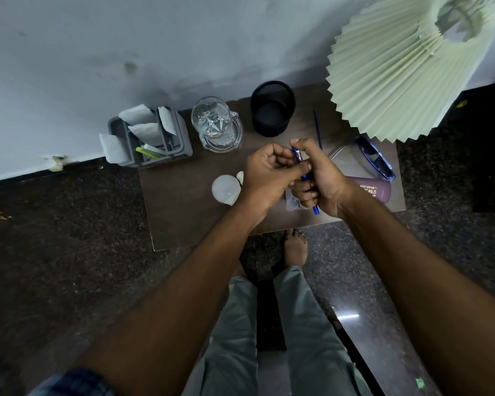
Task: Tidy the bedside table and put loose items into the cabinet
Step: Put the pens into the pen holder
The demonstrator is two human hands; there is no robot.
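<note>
Dark brown bedside table: right hand grips a blue plastic pen, left hand pinches its top — gathering; stowing probably follows.

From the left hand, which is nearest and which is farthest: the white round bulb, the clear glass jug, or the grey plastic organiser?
1. White round bulb, just left of the left hand.
2. Clear glass jug, farther back.
3. Grey plastic organiser, far left corner.

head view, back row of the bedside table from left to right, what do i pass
grey organiser → glass jug → black mesh cup → thin blue pen → pleated lampshade
</note>
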